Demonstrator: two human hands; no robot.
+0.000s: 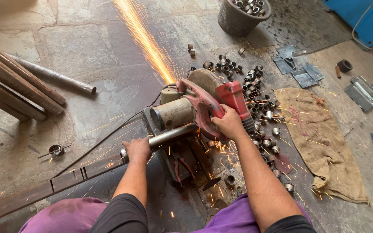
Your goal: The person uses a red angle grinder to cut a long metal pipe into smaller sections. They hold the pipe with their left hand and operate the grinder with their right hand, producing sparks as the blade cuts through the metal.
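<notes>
The person sat low on the concrete floor [87, 47], with a red chop saw [195, 108] in front of the knees. The right hand [227, 123] had its grip closed firmly around the red handle [234, 97] of the saw. The left hand [137, 149] had its grip wrapped around a metal pipe [171, 136], which lay across the saw base under the blade guard and rested on a long flat steel bar [44, 187] toward the left. A bright stream of sparks [145, 41] flew away from the blade toward the top of the view. Many short cut pipe rings [255, 92] lay scattered on the floor to the right of the saw, and a dark bucket [240, 17], probably holding more of them, stood farther away. A piece of burlap cloth [320, 142] lay beside the rings, and several rusty pipes [18, 86] lay at the left.
</notes>
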